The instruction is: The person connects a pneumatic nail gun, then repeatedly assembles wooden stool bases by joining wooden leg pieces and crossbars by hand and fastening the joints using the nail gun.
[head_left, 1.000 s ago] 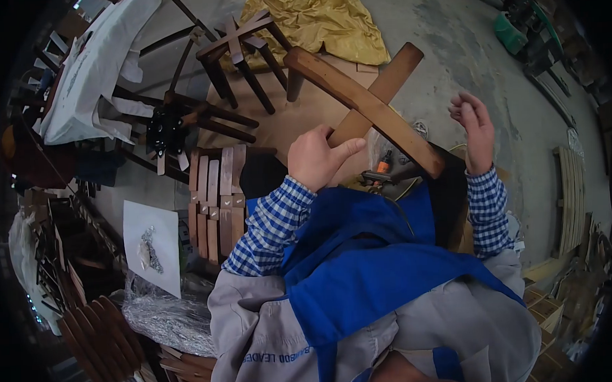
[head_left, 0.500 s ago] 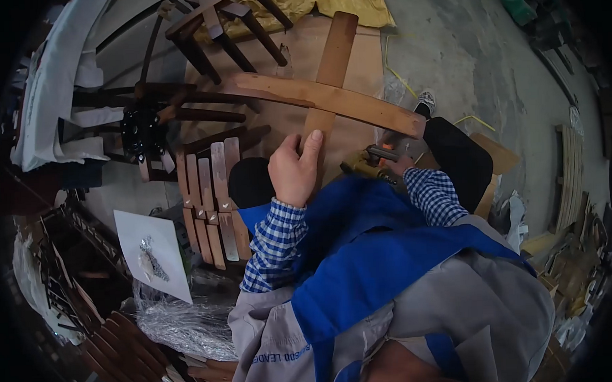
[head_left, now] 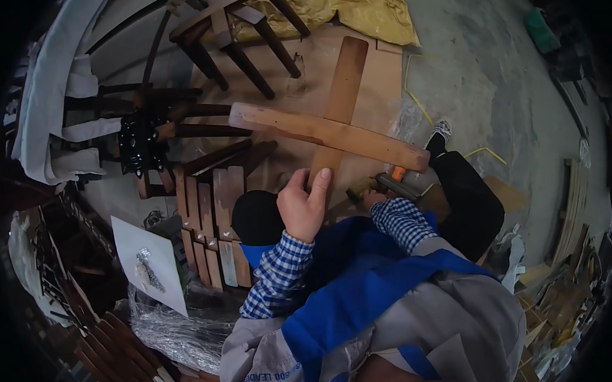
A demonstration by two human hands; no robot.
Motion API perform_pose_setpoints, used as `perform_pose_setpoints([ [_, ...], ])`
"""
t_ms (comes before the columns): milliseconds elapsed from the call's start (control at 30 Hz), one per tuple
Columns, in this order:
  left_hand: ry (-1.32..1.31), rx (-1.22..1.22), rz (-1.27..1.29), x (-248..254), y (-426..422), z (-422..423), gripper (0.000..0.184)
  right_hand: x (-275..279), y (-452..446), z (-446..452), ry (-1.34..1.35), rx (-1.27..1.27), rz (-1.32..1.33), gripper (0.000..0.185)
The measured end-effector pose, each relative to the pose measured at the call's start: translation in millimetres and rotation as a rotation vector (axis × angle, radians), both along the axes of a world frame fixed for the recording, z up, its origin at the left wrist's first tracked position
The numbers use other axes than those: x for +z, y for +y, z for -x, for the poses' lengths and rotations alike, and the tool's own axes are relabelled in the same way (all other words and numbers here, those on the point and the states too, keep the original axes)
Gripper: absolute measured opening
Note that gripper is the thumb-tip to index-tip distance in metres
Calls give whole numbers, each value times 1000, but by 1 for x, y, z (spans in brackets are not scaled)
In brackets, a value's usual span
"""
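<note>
A brown wooden cross-piece (head_left: 310, 129), made of two flat bars joined at the middle, is tilted up in front of my lap. My left hand (head_left: 303, 204) is closed around the lower end of its upright bar, the thumb lying on the near face. Below the cross's right arm, my right hand (head_left: 374, 199) is closed on a yellowish-and-grey power tool (head_left: 391, 186) with an orange part beside it. The tool's exact kind is hard to make out. Its front end does not touch the wood visibly.
Dark wooden stool-like frames (head_left: 236, 32) stand at the back on a brown cardboard sheet (head_left: 376, 81). Several wooden slats (head_left: 209, 214) lie left of my knee. A white sheet (head_left: 149, 260) leans near plastic wrap (head_left: 179, 323). Yellow cloth (head_left: 374, 13) lies at the back.
The cross-piece and my left hand appear lower in view, the whole scene having shifted. My right hand with the power tool has moved left and in under the cross's right arm.
</note>
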State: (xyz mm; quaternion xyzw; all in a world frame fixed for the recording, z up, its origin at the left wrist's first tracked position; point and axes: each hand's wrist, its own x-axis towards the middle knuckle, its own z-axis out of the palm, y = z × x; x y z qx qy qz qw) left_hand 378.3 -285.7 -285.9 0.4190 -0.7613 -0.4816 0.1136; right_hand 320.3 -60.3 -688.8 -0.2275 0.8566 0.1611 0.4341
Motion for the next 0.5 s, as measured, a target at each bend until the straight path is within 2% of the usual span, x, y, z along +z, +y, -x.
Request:
perform_pose_setpoints([
  [67, 13, 8, 16, -4, -5, 2, 48, 65, -8, 33, -190, 80, 48, 55],
  [100, 2, 2, 23, -5, -6, 3, 50, 96, -2, 48, -185, 96, 46, 55],
  [167, -7, 8, 21, -10, -7, 0, 51, 166, 9, 70, -354, 202, 175, 74],
  [233, -13, -19, 47, -15, -9, -2, 53, 259, 18, 86, -701, -293, 233, 96],
  [300, -14, -12, 42, -13, -11, -7, 53, 330, 41, 102, -847, -464, 399, 85],
  [367, -6, 2, 42, -15, -16, -9, 53, 393, 63, 102, -1011, -554, 720, 81],
  [433, -34, -58, 69, -18, -17, -18, 53, 465, 71, 107, -1042, -402, 812, 64],
  [500, -35, -53, 61, -22, -16, -23, 53, 544, 58, 86, -887, -590, 811, 41],
])
